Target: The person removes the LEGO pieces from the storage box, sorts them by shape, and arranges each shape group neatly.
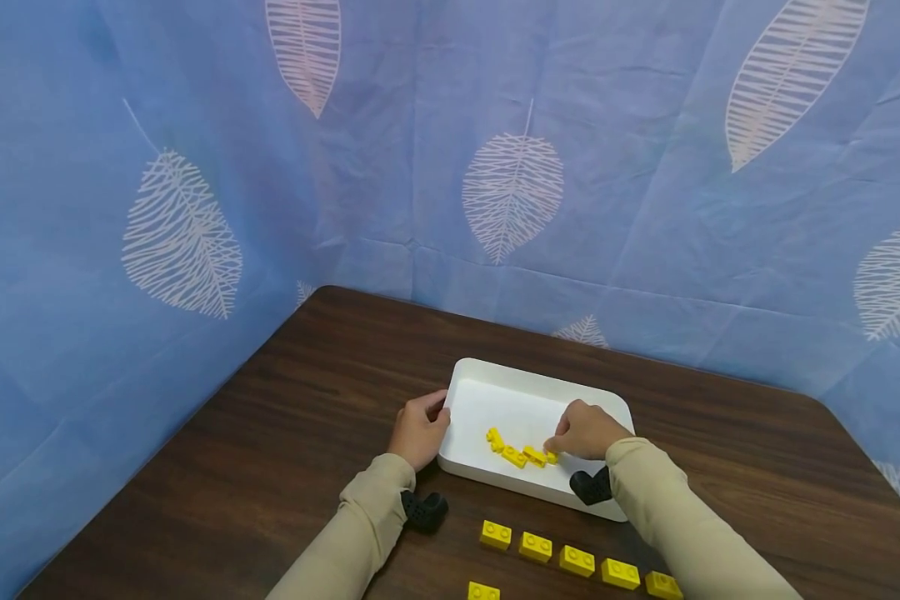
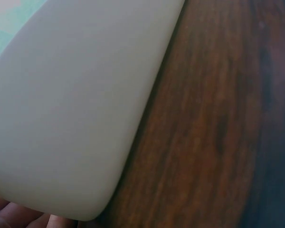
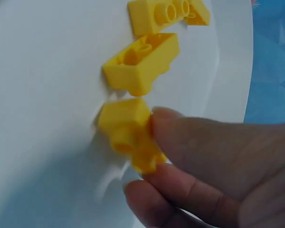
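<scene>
Inside a smooth white round-cornered tray (image 1: 525, 381), the fingers of the right hand (image 1: 591, 430) pinch a studded yellow plastic brick (image 3: 126, 124); the left hand (image 1: 417, 435) touches the tray's side, its grip unclear.

The yellow bricks (image 3: 156, 61) are looking like hard, smooth plastic — a bit shiny. The white tray (image 1: 487, 400) is looking like smooth, dull plastic. The table (image 1: 307, 383) is showing brown wood lines. The blue sheet (image 1: 390, 167) is looking like crinkly cloth — the sleeves (image 1: 367, 517) are looking like soft, dull cloth.
</scene>
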`<state>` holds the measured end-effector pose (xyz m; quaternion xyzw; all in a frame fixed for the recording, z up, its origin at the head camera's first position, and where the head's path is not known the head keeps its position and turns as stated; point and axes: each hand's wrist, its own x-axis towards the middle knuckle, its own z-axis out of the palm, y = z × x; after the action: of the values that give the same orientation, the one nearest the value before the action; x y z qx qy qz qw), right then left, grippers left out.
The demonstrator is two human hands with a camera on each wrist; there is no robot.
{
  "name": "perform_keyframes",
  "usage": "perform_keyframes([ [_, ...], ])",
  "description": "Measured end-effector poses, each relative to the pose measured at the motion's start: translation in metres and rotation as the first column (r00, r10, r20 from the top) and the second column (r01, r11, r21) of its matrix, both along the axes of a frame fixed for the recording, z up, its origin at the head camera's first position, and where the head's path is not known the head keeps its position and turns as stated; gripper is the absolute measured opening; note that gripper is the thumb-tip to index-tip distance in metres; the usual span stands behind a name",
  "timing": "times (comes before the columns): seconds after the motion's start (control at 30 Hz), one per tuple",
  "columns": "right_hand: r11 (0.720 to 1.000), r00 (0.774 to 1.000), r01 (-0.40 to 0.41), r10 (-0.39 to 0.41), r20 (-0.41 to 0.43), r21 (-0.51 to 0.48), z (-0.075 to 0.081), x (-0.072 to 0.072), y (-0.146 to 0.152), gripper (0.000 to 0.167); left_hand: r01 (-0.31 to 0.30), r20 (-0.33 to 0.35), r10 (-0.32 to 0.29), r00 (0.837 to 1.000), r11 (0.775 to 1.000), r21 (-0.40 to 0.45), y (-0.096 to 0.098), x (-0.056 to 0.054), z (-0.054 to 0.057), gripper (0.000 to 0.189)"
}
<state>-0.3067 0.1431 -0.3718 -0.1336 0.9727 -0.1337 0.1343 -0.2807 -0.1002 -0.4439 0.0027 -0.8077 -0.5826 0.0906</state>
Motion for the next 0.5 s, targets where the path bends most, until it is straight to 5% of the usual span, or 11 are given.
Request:
perform_keyframes([
  [0.5,0.999,0.999,-0.020,0.018,0.035,0.047,0.0043,0.0027,-0.0006,0.022,-0.002,0.000,0.002,1.000,1.000,0.007,0.0007,-0.0009,-0.0010,0.035],
])
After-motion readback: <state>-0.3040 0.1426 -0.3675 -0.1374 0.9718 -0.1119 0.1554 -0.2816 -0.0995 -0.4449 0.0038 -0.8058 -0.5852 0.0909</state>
